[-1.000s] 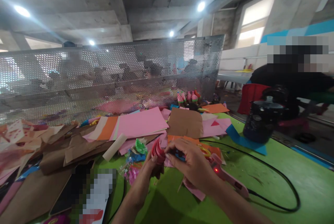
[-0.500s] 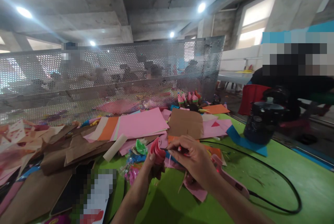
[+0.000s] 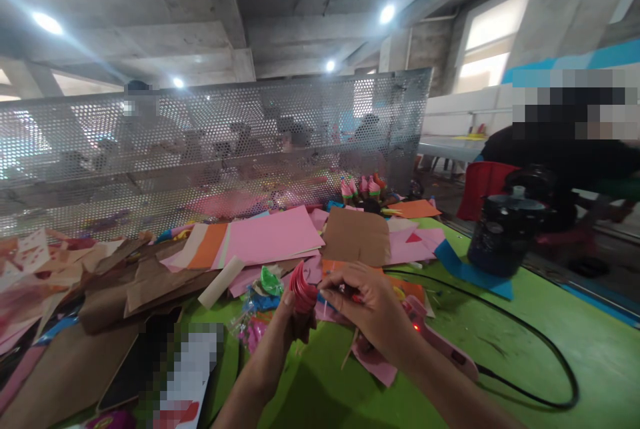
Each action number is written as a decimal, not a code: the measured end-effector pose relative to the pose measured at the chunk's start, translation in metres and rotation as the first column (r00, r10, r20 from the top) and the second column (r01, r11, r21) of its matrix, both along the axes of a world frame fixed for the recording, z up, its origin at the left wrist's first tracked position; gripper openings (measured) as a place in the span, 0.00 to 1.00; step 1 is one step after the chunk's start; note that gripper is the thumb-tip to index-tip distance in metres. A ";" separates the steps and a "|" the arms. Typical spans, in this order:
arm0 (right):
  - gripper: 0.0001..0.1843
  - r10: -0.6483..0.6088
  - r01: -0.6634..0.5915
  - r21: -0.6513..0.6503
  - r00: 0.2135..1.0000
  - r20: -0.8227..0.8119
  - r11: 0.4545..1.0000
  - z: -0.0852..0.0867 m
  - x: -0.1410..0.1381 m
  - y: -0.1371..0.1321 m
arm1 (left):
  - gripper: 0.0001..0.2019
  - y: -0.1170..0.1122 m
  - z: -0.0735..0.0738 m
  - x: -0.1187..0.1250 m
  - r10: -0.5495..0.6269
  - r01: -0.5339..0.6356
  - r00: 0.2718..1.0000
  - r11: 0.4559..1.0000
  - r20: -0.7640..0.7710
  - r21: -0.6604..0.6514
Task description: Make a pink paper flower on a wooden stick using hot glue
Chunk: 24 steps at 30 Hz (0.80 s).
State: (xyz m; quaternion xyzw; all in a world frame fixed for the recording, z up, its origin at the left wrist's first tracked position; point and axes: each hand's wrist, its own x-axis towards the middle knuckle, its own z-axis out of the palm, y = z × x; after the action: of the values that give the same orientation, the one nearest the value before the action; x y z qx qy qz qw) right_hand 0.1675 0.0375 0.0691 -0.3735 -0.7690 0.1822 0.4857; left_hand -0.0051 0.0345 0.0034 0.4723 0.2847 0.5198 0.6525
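Observation:
My left hand [image 3: 277, 342] is closed around the lower part of a paper ice-cream cone, whose red-pink layered swirl [image 3: 303, 287] points upward. Just to its right, my right hand [image 3: 371, 305] is closed, thumb and forefinger pinched together beside the swirl. Whatever may be between those fingertips is too small to make out. A pink glue gun [image 3: 447, 351] with a lit red light lies right of my right wrist, partly behind it. Crumpled green foil-like wrapping [image 3: 271, 280] and other bright scraps lie beyond my left hand.
Pink paper sheets [image 3: 273, 235] and a brown piece [image 3: 357, 235] cover the green table's [image 3: 530, 335] far side. A black cable [image 3: 545, 335] loops at right near a dark lidded jug [image 3: 505, 232]. Several pink-topped cones [image 3: 364, 187] stand before a perforated metal screen [image 3: 200, 142]. A person sits at right.
My right fingertips have shifted slightly right and curled, away from the swirl's edge. A small dark bit seen at them earlier no longer shows. My left hand stays nearly still.

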 end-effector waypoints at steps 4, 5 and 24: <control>0.05 0.026 -0.026 -0.001 0.999 0.019 1.000 0.000 -0.001 -0.002 | 0.21 0.001 -0.001 -0.001 -0.008 0.008 1.000 1.000 0.000 0.012; 0.05 0.029 -0.029 -0.002 0.999 0.016 1.000 0.000 -0.001 -0.002 | 0.21 0.000 -0.002 -0.001 -0.011 0.011 1.000 1.000 0.001 0.014; 0.09 0.066 -0.065 -0.027 0.998 0.008 0.997 0.000 -0.003 -0.003 | 0.39 0.038 -0.027 -0.003 -0.122 0.121 0.988 0.993 0.091 0.012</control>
State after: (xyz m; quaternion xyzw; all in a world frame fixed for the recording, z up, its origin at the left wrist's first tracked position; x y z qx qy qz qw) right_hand 0.1649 0.0349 0.0689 -0.3554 -0.7806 0.2067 0.4708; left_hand -0.0086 0.0727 -0.0234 0.4666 0.2236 0.5010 0.6937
